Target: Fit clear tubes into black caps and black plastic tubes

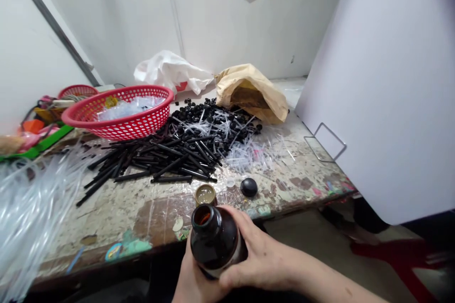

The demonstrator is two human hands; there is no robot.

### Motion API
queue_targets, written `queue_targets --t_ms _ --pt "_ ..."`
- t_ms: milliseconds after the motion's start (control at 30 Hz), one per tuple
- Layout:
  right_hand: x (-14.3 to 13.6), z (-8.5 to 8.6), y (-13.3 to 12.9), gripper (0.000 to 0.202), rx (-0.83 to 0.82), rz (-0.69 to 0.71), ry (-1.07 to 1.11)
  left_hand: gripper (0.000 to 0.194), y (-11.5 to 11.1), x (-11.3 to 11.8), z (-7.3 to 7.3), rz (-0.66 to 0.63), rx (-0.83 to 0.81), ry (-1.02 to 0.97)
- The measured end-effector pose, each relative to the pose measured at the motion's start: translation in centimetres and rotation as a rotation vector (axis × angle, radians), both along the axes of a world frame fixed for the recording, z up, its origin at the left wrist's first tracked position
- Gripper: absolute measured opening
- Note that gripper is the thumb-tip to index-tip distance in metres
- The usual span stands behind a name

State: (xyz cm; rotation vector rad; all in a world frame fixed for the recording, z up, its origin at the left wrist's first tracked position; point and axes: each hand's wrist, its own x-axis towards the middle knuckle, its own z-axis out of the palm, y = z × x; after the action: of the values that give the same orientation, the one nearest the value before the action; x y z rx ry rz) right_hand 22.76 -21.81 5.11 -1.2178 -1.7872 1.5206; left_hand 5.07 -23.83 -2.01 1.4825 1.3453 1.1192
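Observation:
A dark brown bottle [216, 244] with an open mouth is held in both hands at the table's front edge. My right hand [254, 255] wraps round its right side, thumb across the front. My left hand [195, 274] closes on its lower left side, partly hidden behind the bottle. Just beyond the bottle's mouth stands a small round container [205, 194] with clear liquid in it. A black round cap [249, 187] lies on the table to the right of that container, and a small clear cap [230, 183] lies between them.
Black tubes [167, 156], small black parts and clear thin pieces [249, 154] are heaped mid-table. A red basket [131, 125] and long clear tubes [31, 213] lie left. Behind are a paper bag [249, 85] and white plastic bag [170, 71]. A white panel [384, 94] stands right.

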Motion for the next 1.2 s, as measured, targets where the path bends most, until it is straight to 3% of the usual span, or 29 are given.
queue_targets --t_ms 100,167,233,300,400,533,600,700,767,867,933,1033,1200 --pt "1.9 -0.7 1.7 0.068 0.126 -0.044 -0.110 0.065 -0.8 0.2 -0.3 0.102 0.036 0.003" --pt "2.6 -1.4 3.8 0.042 0.309 -0.165 -0.254 0.067 -1.1 0.1 -0.8 0.111 0.020 0.001" --pt "2.6 -2.3 6.1 0.029 0.502 -0.220 -0.477 0.075 -1.2 -0.1 -1.3 0.098 0.000 -0.019" --pt "2.1 -3.3 8.3 0.021 0.646 -0.188 -0.673 0.082 -1.2 -0.2 -1.8 0.068 0.005 -0.046" --pt "1.1 -4.6 10.5 0.010 0.760 -0.118 -0.796 0.086 -1.2 -0.4 -2.3 -0.015 0.036 -0.069" --pt "0.5 -5.4 11.6 0.021 0.754 -0.115 -0.788 0.089 -1.3 -0.6 -2.3 -0.088 -0.008 -0.064" --pt "0.5 -4.3 11.2 0.019 0.741 -0.133 -0.764 0.089 -1.3 -0.6 -1.9 -0.118 -0.052 -0.073" --pt "1.1 -0.3 9.2 0.012 0.724 -0.140 -0.456 0.093 -0.9 -0.2 -1.0 -0.167 -0.068 -0.122" --pt "1.5 3.0 7.3 0.013 0.714 -0.041 -0.139 0.094 -0.6 0.1 -0.4 -0.204 -0.034 -0.142" --pt "1.9 6.4 4.7 0.017 0.838 0.104 -0.104 0.093 -0.3 0.4 0.2 -0.241 0.026 -0.119" --pt "2.0 7.1 3.7 0.021 0.944 0.145 -0.217 0.092 -0.3 0.6 0.4 -0.249 0.046 -0.104" --pt "2.0 6.9 3.2 0.024 1.067 0.136 -0.365 0.093 -0.3 0.7 0.4 -0.273 0.049 -0.097" --pt "2.1 6.9 3.0 0.022 1.184 0.182 -0.418 0.094 -0.3 0.9 0.6 -0.316 0.041 -0.110"
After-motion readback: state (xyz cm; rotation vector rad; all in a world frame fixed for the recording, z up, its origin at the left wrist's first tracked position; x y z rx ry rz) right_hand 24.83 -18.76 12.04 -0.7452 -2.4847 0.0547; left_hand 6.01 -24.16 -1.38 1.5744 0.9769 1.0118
